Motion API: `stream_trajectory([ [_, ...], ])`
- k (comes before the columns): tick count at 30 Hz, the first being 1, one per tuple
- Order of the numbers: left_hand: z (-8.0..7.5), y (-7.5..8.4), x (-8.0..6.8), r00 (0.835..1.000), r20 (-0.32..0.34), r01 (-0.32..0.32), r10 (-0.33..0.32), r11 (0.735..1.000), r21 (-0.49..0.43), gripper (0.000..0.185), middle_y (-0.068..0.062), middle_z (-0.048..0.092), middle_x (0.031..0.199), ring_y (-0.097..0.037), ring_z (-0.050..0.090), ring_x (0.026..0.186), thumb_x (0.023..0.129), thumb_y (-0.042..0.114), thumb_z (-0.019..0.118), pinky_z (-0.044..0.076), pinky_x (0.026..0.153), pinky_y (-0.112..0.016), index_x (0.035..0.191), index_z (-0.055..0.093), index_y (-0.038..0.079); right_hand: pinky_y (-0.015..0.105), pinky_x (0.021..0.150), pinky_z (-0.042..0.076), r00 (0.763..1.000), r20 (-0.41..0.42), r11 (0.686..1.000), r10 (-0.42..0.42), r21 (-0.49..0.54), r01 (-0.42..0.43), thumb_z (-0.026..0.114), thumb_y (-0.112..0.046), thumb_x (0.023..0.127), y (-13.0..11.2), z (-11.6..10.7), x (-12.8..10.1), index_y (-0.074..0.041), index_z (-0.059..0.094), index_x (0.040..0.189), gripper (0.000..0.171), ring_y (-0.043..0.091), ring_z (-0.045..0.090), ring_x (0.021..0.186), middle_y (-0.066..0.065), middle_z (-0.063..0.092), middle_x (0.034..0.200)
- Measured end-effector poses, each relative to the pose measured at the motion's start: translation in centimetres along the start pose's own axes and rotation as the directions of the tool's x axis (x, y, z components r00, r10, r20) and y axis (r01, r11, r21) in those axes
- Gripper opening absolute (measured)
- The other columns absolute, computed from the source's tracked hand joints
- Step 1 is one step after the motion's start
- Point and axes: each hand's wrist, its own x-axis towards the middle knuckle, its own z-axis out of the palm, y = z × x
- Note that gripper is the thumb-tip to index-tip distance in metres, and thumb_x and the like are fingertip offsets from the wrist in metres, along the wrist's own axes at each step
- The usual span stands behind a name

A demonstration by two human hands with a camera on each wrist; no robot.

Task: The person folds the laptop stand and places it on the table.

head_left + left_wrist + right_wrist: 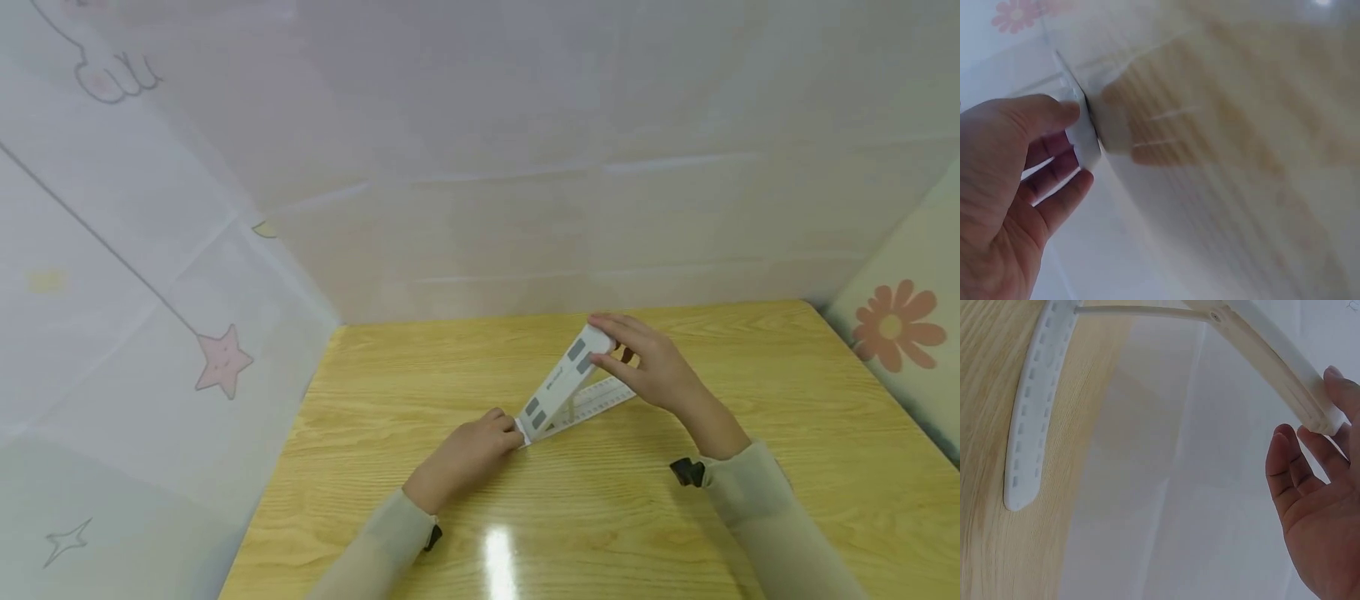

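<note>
A white folding stand lies on the wooden table [750,517], its upper plate [564,379] with grey pads raised at an angle over the slotted base strip [603,398]. My left hand [504,433] pinches the hinged near end. My right hand [604,343] holds the raised far end between thumb and fingers. The right wrist view shows the base strip [1030,412] flat on the wood, the upper plate [1272,362] above it, a thin support rod [1141,310] between them, and my right hand [1316,425] at the plate's tip. In the blurred left wrist view my left hand [1075,144] grips the white end [1087,139].
Pale sheeted walls enclose the table at the back [525,208], the left [150,333] and the right, where a flower print [896,325] shows. Bare wood surrounds the stand on all sides. Both arms wear light sleeves.
</note>
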Motion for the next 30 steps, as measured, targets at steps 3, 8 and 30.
stream_trajectory([
  [3,0.1,-0.6,0.0,1.000,0.018,0.008,-0.007,1.000,-0.030,0.008,0.007,0.065,0.107,-0.010,0.058,0.099,0.099,0.020,0.069,0.054,0.074,-0.016,0.105,0.073,0.024,0.025,0.062,0.051,1.000,-0.008,1.000,-0.006,-0.004,0.006,0.077,-0.004,0.088,-0.1,0.1,0.0,-0.007,0.056,0.144,0.060,0.016,0.055,0.082,0.014,0.060,0.138],
  [8,0.2,-1.4,0.1,0.999,0.054,0.011,-0.008,0.998,-0.065,0.008,0.007,0.064,0.107,-0.009,0.056,0.098,0.100,0.021,0.067,0.053,0.076,-0.016,0.105,0.072,0.023,0.022,0.062,0.048,1.000,-0.012,1.000,0.020,0.011,-0.020,0.077,-0.005,0.088,-0.5,0.2,-0.1,-0.006,0.056,0.143,0.059,0.014,0.054,0.080,0.014,0.062,0.134],
  [30,-1.0,-0.5,0.8,0.990,-0.017,0.137,-0.142,0.975,-0.173,0.010,0.003,0.067,0.108,-0.013,0.059,0.101,0.097,0.020,0.070,0.055,0.079,-0.021,0.106,0.071,0.016,0.053,0.090,0.054,0.940,0.210,0.955,0.267,0.070,-0.287,0.069,-0.023,0.099,2.6,-1.2,-3.3,-0.007,0.043,0.153,0.062,0.032,0.062,0.108,0.018,0.047,0.149],
])
